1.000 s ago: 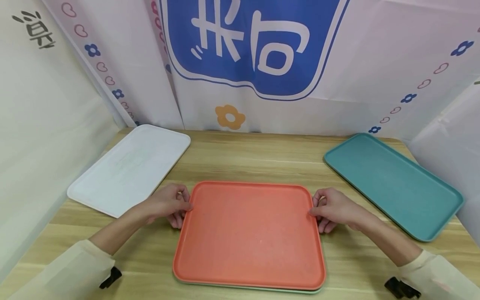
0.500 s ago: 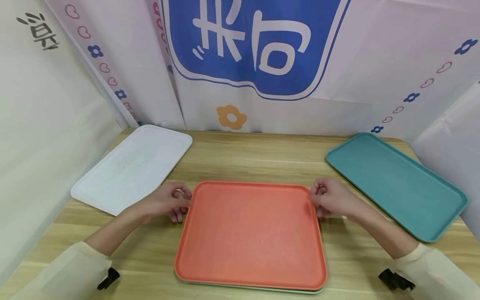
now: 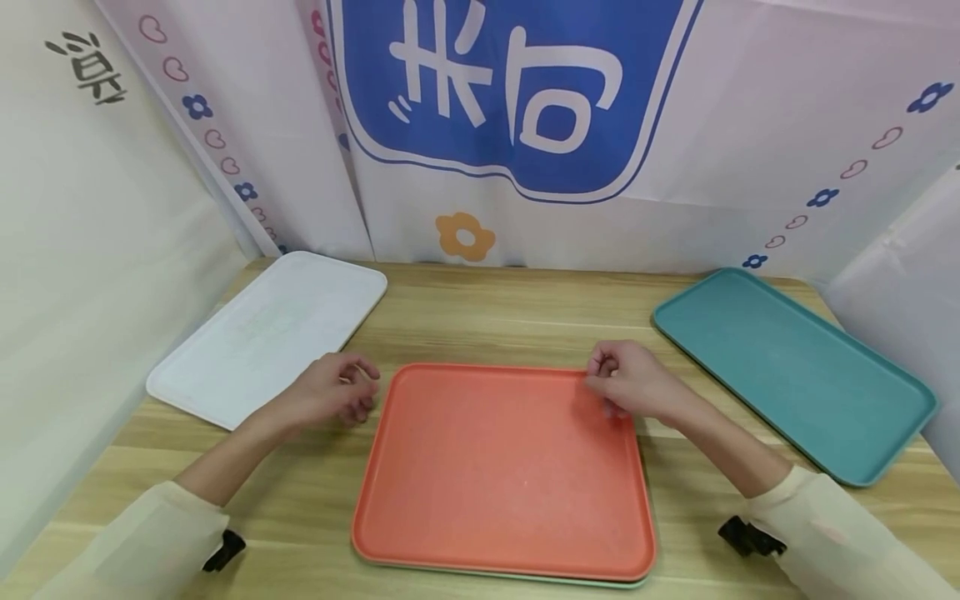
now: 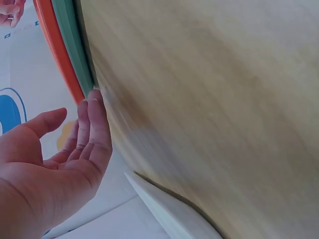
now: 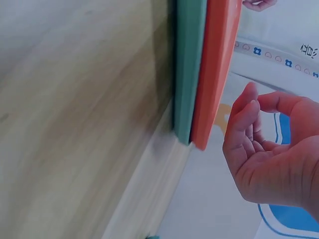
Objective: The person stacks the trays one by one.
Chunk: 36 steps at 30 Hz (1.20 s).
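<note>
An orange-red tray [image 3: 502, 475] lies squarely on top of a green tray [image 5: 187, 69], whose edge shows beneath it in both wrist views. My left hand [image 3: 333, 387] hovers just off the left rim near the far corner, fingers loosely bent and holding nothing. In the left wrist view its fingertips [image 4: 95, 94] are close to the stacked rims; whether they touch cannot be made out. Over the far right corner of the orange-red tray is my right hand [image 3: 626, 379], thumb and fingertips drawn together with no object between them. The right wrist view has it apart from the tray edges.
A white tray [image 3: 277, 333] lies angled at the back left of the wooden table [image 3: 517, 312]. Angled the other way at the right is a teal tray [image 3: 795, 375]. White printed cloth [image 3: 405, 217] walls the back and sides.
Both hands have come off the tray's side rims. The left drew slightly away and up; the right lifted and moved inward over the far right corner. The stacked trays stay put.
</note>
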{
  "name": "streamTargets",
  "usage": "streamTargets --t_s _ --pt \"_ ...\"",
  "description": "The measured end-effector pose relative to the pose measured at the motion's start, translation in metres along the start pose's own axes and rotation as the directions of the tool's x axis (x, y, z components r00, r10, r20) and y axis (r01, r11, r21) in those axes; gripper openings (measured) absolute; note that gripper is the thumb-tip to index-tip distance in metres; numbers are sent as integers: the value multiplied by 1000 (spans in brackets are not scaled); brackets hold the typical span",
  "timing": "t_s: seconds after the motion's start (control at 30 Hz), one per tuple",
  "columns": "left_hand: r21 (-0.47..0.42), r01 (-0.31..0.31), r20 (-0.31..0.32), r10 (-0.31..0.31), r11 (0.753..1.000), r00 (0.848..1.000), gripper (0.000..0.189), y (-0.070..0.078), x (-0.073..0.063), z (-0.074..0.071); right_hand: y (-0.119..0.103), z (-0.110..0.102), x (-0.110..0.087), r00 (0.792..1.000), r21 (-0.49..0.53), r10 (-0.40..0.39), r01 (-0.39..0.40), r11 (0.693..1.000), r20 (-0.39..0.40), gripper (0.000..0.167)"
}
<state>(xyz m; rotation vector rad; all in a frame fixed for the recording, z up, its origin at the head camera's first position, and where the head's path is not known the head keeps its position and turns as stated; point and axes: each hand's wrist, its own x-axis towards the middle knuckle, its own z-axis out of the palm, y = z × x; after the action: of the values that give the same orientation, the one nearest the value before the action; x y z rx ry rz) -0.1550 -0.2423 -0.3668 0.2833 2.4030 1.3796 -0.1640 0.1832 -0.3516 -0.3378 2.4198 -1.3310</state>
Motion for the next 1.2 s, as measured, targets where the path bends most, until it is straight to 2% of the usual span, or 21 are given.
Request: streamTargets --t_s 0.13,0.3,0.4,0.53,0.67,0.9,1.0,1.2 --pt "83 -74 -65 80 994 995 23 -1 2 -5 -6 4 5 1000 -8 2 -2 1000 15 8" --pt "208 -159 -110 185 965 977 20 -4 4 -10 -14 9 11 1000 -15 5 -5 1000 28 9" --pt "305 -189 -139 240 933 961 16 -5 4 -13 -18 11 14 999 -24 -2 3 1000 35 8" --pt "394 -209 -199 306 895 931 10 -5 6 -16 -22 14 18 998 -38 -33 35 999 50 9" --pt "416 -209 -229 324 885 918 12 -7 6 -20 -27 17 22 995 -39 -73 76 996 74 8" --pt "429 -194 -283 336 882 898 16 -12 3 -27 -31 24 29 984 4 -139 140 990 108 12" --pt "441 -183 -285 331 879 900 22 -13 2 -31 -33 27 32 982 -5 -150 152 988 116 18" --pt "473 -147 -266 299 869 916 35 -20 2 -39 -34 31 42 981 46 -143 138 989 130 37"
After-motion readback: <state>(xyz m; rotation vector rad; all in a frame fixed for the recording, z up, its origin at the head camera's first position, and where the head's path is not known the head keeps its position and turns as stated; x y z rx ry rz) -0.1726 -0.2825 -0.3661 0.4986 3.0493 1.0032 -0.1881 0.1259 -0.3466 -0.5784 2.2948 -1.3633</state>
